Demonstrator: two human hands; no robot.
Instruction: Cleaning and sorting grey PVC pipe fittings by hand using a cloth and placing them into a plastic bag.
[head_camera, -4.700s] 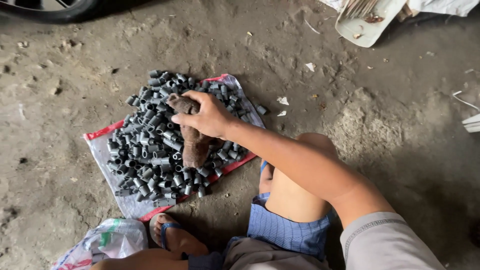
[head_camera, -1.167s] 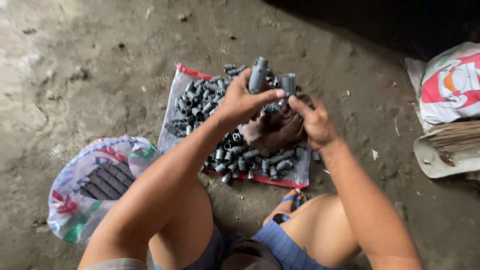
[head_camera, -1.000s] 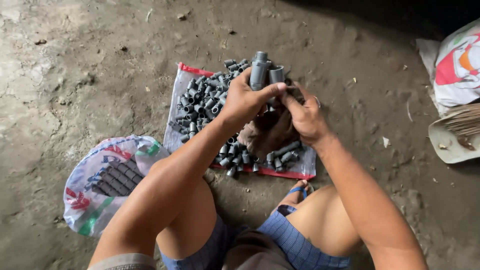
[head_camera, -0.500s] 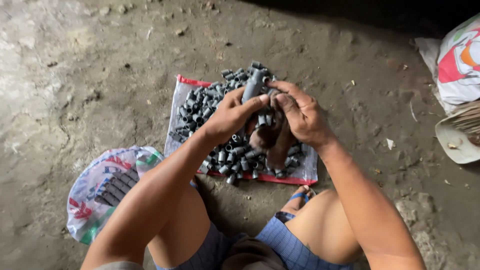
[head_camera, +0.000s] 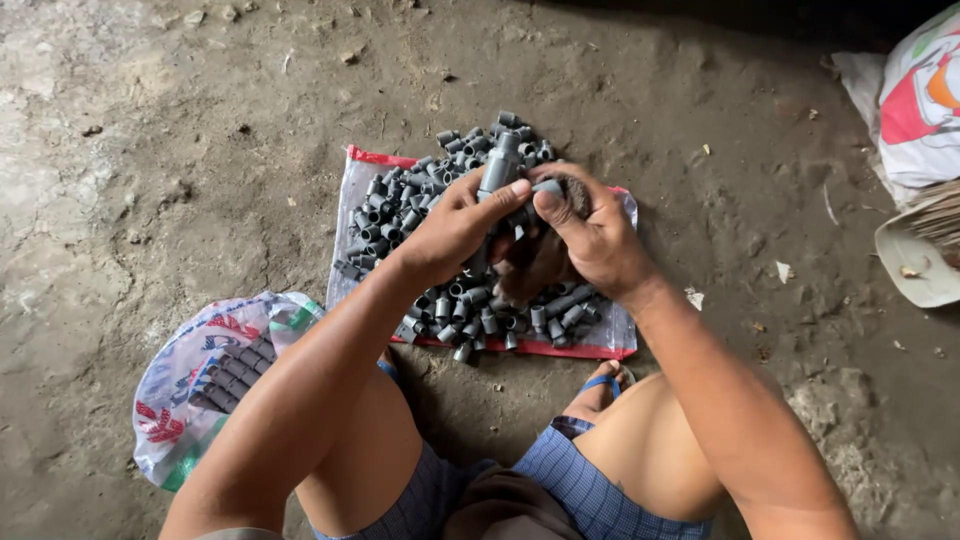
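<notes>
Bare, gritty concrete floor (head_camera: 180, 150) served as the work surface, with a clear sheet edged in red (head_camera: 610, 340) spread on it and a heap of short grey pipe fittings (head_camera: 440, 250) on top. Left hand (head_camera: 450, 225) was clenched around a longer grey fitting (head_camera: 497, 170), held upright above the heap, thumb pressed to its side. Right hand (head_camera: 590, 235) was closed on a brown rag (head_camera: 525, 275) and pinched a small grey sleeve (head_camera: 548, 187) just beside the longer piece; whether the two parts touched could not be told, since fingers covered the joint. Judged stiff, light, smooth plastic: likely to roll or slip if gripped at the ends, so the mid-barrel seemed the surest hold. Rag looked soft and limp. A printed plastic bag (head_camera: 215, 370) holding rows of dark pieces lay near the left knee, a second printed bag (head_camera: 925, 100) at far right. Sheet edges sat close to the heap; open floor lay ahead and to the left.
</notes>
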